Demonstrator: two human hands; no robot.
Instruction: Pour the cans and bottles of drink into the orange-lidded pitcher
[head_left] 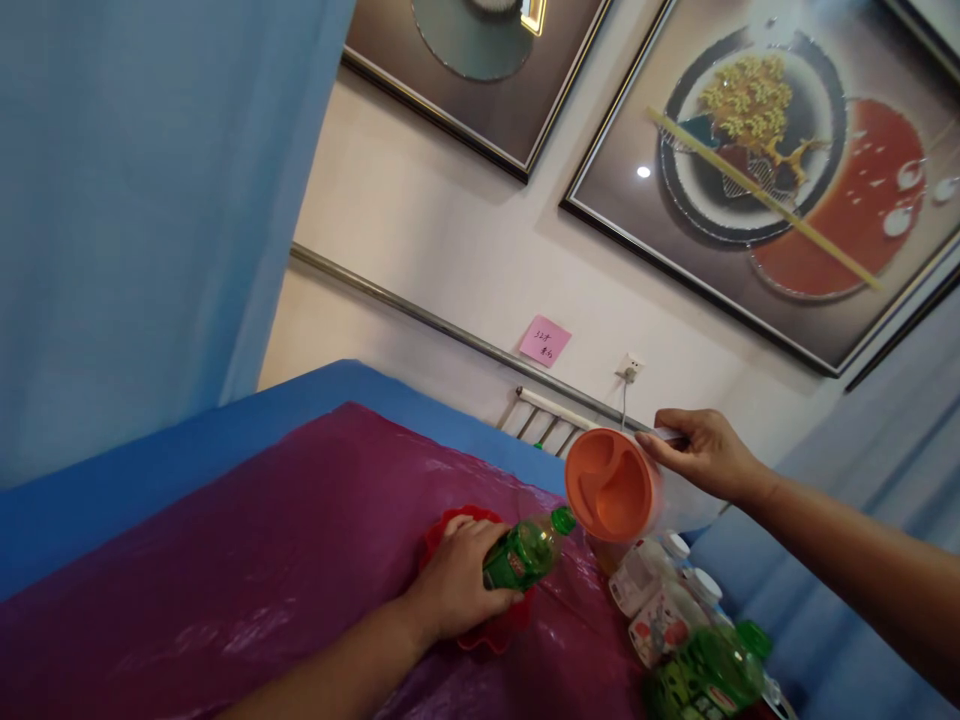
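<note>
Here | left fingers (487, 531): green bottle (534, 546), label (507, 566) blurred | pink note (545, 341): "32…"

An indoor room, exact kind unclear, shown by blue curtains (142, 200), a metal wall rail (420, 313) and framed pictures (750, 190)

The left hand (461, 575) covers the lower end of the small green-capped bottle (534, 552), and together they hide much of the red scalloped dish (495, 636). The right hand (701, 455) conceals part of the handle of the orange cup (607, 485); whether the cup holds anything is unclear. Both forearms run out of view. The larger green bottle (705, 672) is cut off by the bottom edge, and its label print is too small to read, as is some handwriting on the pink note (545, 341). The top edge crops the left framed picture (480, 85).
</note>
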